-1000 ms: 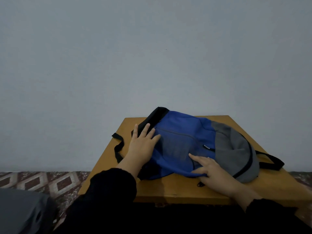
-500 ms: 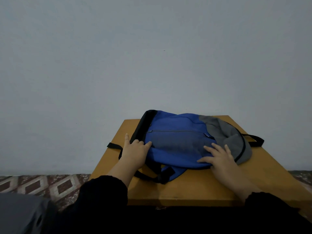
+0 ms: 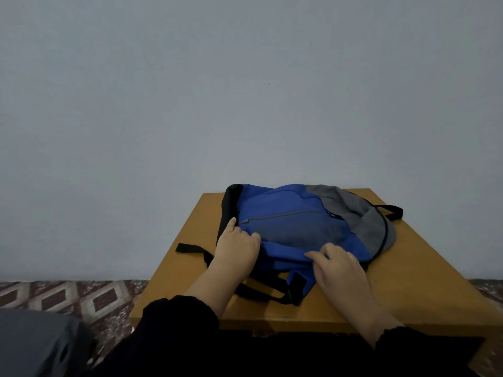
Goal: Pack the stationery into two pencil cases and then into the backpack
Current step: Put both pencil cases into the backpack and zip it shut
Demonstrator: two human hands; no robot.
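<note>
A blue and grey backpack [image 3: 294, 224] with black trim lies flat on the wooden table [image 3: 408, 289], its front pocket zip facing up. My left hand [image 3: 236, 247] curls over the bag's near left corner, beside the black side panel. My right hand [image 3: 340, 265] has its fingers bent onto the bag's near blue edge, just above a shoulder strap [image 3: 272, 293] that loops toward me. No pencil cases or stationery are in view.
One black strap [image 3: 189, 247] trails off the bag to the left and another [image 3: 392, 210] sticks out at the far right. A plain grey wall stands right behind the table. Patterned floor tiles [image 3: 81, 297] show at the left, with a dark grey object [image 3: 35, 346] at the bottom left.
The backpack has slid and turned toward the table's far side, exposing a shoulder strap at the front. Both hands went from lying flat on it to curling over its near edge.
</note>
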